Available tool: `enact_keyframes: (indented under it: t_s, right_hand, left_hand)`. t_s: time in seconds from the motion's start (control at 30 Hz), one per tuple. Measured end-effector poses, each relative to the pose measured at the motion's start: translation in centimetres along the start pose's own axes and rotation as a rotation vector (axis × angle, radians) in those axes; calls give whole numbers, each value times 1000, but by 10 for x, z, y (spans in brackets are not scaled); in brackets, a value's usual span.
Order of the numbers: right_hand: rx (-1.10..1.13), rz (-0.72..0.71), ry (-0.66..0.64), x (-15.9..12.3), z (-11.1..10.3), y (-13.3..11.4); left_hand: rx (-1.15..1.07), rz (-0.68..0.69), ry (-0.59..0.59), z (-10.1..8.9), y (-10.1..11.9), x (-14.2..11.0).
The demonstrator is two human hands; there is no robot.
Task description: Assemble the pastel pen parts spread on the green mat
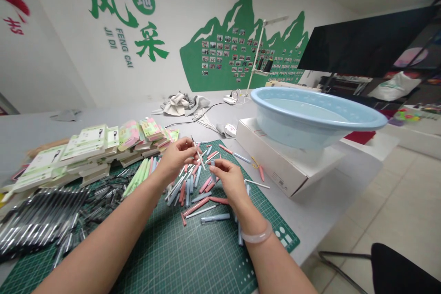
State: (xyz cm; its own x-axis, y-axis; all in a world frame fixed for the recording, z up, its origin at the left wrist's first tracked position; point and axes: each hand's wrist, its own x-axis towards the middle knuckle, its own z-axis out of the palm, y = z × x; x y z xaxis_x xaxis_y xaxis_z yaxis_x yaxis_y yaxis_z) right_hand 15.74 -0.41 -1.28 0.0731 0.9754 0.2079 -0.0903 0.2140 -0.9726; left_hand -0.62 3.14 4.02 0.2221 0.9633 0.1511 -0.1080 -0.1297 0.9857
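Bare forearms (113,225) cross a green mat (148,257); the left hand (177,156) pinches a thin stick (197,150), the right hand (229,179) a blue tube (212,172), above pen parts (197,207). Pairing seems underway, calling for aligned ends.

Right of centre, a blue basin (289,131) sits on a white carton (265,163). Crumpled cloths (177,104) lie at centre, left of a power strip (229,99). Green lettering (151,45) fills the upper left; a green mountain mural (191,69) bearing photos (219,38) spans upper centre. A dark screen (365,41) hangs over a white bag (396,86), upper right; a black chair (396,270) occupies the lower right corner.
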Motion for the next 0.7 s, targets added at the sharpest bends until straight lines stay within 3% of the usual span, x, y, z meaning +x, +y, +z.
enact_keyframes:
  t_s: [0.17,0.4,0.6,0.7]
  right_hand:
    - [21,-22,-123,-5,9,1]
    - [61,15,-154,-8,13,0]
    - [87,30,-174,-9,14,-3]
    - [99,26,-172,-10,15,-6]
  left_hand:
    - [-53,88,5,4,17,-7]
    - [40,144,12,2,16,-10]
    - [481,215,-96,3,16,-20]
    - [573,202,-114,0,13,-23]
